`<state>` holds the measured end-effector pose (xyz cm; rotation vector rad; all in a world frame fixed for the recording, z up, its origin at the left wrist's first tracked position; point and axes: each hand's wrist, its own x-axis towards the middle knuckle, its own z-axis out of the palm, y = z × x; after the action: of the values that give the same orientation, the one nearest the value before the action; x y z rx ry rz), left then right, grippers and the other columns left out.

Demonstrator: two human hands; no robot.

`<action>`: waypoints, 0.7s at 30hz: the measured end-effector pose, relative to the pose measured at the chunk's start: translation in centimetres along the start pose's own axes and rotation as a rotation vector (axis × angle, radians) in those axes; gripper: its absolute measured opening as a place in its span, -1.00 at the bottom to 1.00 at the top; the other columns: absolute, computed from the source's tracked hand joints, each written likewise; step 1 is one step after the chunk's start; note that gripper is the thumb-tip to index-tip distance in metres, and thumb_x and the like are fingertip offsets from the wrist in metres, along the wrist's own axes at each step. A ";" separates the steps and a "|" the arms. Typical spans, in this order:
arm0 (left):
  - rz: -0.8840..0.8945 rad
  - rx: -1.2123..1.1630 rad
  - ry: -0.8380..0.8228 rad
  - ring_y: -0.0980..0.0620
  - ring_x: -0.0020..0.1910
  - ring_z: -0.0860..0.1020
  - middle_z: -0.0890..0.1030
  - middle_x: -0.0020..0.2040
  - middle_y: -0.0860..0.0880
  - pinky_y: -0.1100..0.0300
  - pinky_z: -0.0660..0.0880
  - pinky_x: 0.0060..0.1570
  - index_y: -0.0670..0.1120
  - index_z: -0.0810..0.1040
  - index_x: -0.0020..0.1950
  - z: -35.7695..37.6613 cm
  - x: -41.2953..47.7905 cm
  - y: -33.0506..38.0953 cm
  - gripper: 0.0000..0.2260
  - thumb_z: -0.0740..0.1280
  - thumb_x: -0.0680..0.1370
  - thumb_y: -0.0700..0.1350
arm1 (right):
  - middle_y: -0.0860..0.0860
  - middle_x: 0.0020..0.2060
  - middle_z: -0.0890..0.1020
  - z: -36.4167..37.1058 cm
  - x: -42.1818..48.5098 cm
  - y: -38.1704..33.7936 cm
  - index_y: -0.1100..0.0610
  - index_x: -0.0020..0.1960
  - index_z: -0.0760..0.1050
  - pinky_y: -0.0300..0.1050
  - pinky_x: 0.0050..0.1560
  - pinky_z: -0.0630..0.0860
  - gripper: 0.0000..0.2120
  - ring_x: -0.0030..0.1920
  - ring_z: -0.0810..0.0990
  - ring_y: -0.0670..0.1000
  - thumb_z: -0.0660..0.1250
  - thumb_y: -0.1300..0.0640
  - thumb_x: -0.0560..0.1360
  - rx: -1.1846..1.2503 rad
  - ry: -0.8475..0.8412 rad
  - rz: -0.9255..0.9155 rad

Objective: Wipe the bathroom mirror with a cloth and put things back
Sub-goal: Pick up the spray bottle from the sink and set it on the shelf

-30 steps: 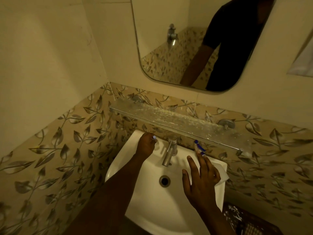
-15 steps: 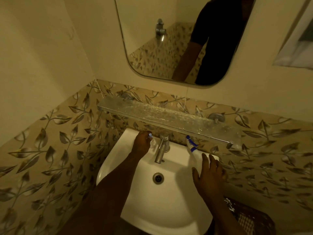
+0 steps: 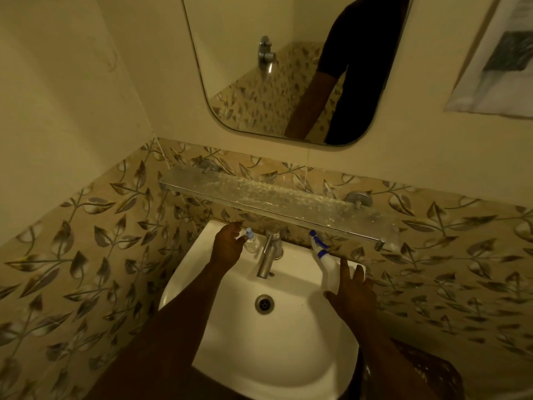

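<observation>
Head view: two hands at the sink (image 3: 288, 356).
Released left hand (image 3: 227, 249) sits beside small bottle (image 3: 250, 241); right hand (image 3: 353, 295), fingers straight, touches spray bottle (image 3: 327, 268).

Left hand (image 3: 227, 246) beside bottle (image 3: 250, 241); right hand (image 3: 353, 295) touches sprayer (image 3: 327, 267).

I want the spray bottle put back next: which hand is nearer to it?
Right. The right hand is just beside the spray bottle, fingers straight; the left hand is across the tap, by the small clear bottle.

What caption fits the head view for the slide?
At the white sink, left hand beside a small blue-capped bottle by the tap; right hand open at a spray bottle; mirror above.
</observation>
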<state>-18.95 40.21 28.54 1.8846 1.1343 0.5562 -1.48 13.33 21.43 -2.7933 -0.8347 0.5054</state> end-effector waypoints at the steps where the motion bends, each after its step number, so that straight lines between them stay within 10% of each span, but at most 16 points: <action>1: -0.012 -0.035 0.038 -0.25 0.31 0.60 0.60 0.34 -0.29 -0.04 0.53 0.34 -0.35 0.52 0.42 -0.1 -0.3 0.0 -0.61 0.45 0.61 -0.31 | 0.22 0.72 0.07 0.0 0.0 0.0 -0.05 0.79 -0.21 0.37 0.56 0.41 0.06 0.64 0.25 0.40 0.43 -0.30 0.60 -0.002 0.016 -0.003; 8: -0.154 -0.288 0.355 -0.19 0.10 0.68 0.71 0.13 -0.19 -0.13 0.61 0.22 -0.20 0.62 0.31 2.3 -6.2 -0.3 -0.77 0.34 0.69 -0.13 | 0.15 0.69 0.21 0.9 -1.1 1.0 -0.04 0.77 0.03 0.28 0.50 0.47 -0.03 0.61 0.32 0.29 0.47 -0.29 0.57 0.100 0.094 -0.042; 21: -0.209 -0.520 0.195 0.02 -0.14 0.64 0.70 0.03 -0.06 0.21 0.54 -0.16 -0.09 0.63 0.25 8.5 -13.3 2.7 -0.83 0.34 0.69 -0.11 | 0.12 0.70 0.25 4.2 -6.0 1.5 0.03 0.75 0.18 0.27 0.61 0.34 -0.02 0.66 0.27 0.22 0.55 -0.28 0.51 0.417 0.155 -0.154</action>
<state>-18.03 24.29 26.86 1.2728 1.1579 0.8363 -7.02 9.02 18.78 -2.3342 -0.7961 0.3797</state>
